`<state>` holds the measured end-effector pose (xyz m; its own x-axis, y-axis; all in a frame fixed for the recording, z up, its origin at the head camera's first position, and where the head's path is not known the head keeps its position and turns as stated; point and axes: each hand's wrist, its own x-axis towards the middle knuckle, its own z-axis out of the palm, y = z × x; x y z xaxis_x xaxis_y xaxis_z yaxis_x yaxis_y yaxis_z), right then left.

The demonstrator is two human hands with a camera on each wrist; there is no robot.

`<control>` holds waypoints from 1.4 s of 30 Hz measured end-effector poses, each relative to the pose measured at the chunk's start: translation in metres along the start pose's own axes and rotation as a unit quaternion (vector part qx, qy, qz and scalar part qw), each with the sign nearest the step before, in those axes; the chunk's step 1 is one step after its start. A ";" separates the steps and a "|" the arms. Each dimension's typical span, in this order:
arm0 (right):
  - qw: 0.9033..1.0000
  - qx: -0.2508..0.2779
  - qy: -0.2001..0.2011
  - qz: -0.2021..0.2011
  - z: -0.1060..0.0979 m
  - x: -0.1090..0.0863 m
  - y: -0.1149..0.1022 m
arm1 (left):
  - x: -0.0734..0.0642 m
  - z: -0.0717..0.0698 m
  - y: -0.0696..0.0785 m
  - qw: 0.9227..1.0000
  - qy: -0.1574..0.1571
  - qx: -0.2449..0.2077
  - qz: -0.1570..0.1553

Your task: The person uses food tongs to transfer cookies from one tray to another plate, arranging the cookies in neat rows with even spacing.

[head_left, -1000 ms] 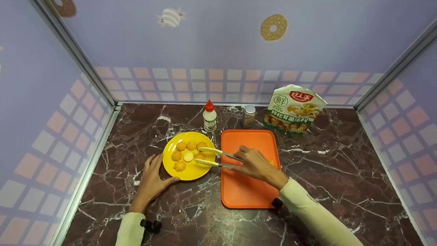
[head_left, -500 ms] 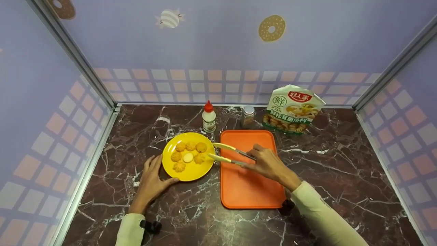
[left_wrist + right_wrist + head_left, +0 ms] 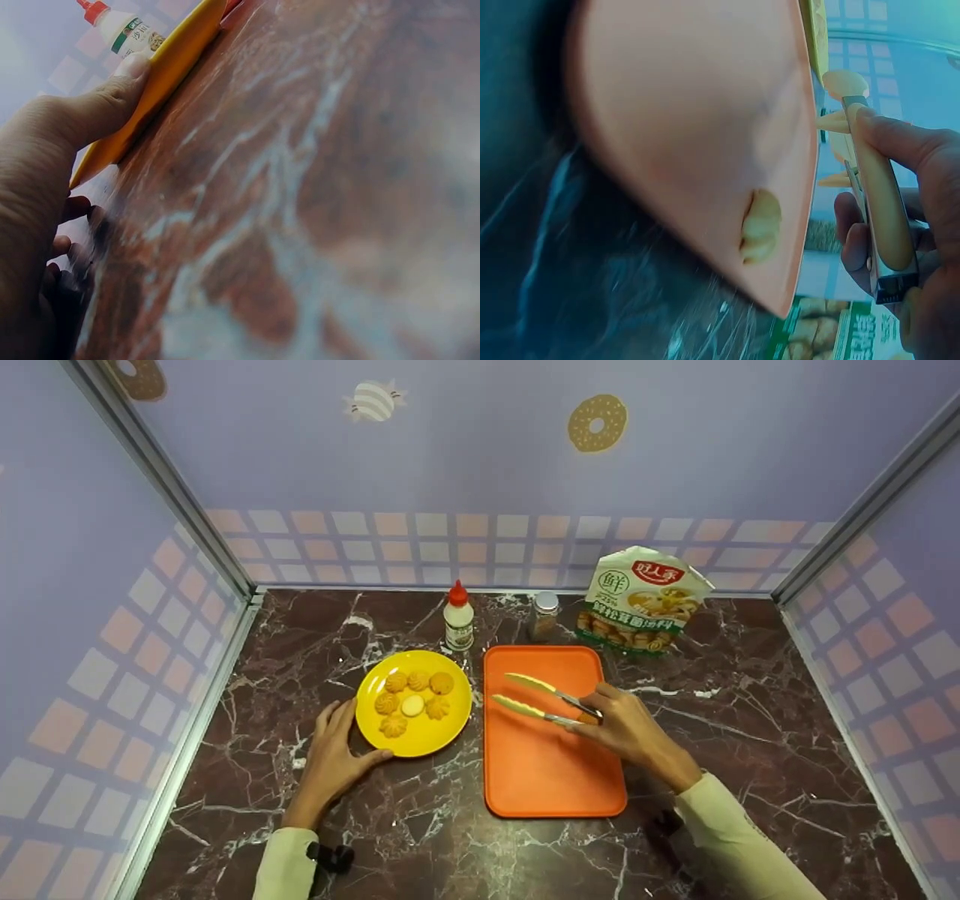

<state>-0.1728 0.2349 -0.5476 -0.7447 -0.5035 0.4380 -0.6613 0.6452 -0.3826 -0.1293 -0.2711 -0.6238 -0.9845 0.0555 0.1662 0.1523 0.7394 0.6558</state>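
My left hand (image 3: 334, 757) holds the left rim of a yellow plate (image 3: 431, 737), thumb at its front edge. Several golden piped cookies (image 3: 394, 726) form a partial ring on the plate around a pale round piece (image 3: 413, 705). Over the orange tray (image 3: 540, 787), my right hand (image 3: 626, 725) grips tongs (image 3: 525, 709) with yellow tips. Their arms stand apart, tips pointing left with nothing between them. One cookie (image 3: 761, 226) lies on the tray near a corner in the right wrist view; from the head, the tongs and hand partly hide it.
Behind the plate stands a red-capped squeeze bottle (image 3: 459, 619). A glass spice jar (image 3: 544, 615) with a silver lid and an upright green-and-white food pouch (image 3: 645, 600) stand behind the tray. Purple panels (image 3: 480, 457) enclose the dark marble counter (image 3: 262, 697) at the back and sides.
My right hand has drawn the tongs rightward, off the plate's cookies and back over the tray. The left hand and the plate have stayed in place.
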 end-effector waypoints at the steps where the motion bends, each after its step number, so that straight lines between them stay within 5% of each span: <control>1: 1.000 0.001 0.000 0.003 -0.002 -0.002 0.001 | 0.000 0.000 0.000 1.000 0.000 0.000 0.000; 42: 0.998 -0.048 0.015 0.034 -0.079 -0.081 0.024 | 0.000 -0.001 -0.001 1.000 -0.002 -0.001 0.006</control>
<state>-0.1216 0.3370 -0.5279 -0.7833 -0.4401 0.4391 -0.5968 0.7302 -0.3327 -0.1298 -0.2720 -0.6237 -0.9828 0.0675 0.1716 0.1651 0.7370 0.6555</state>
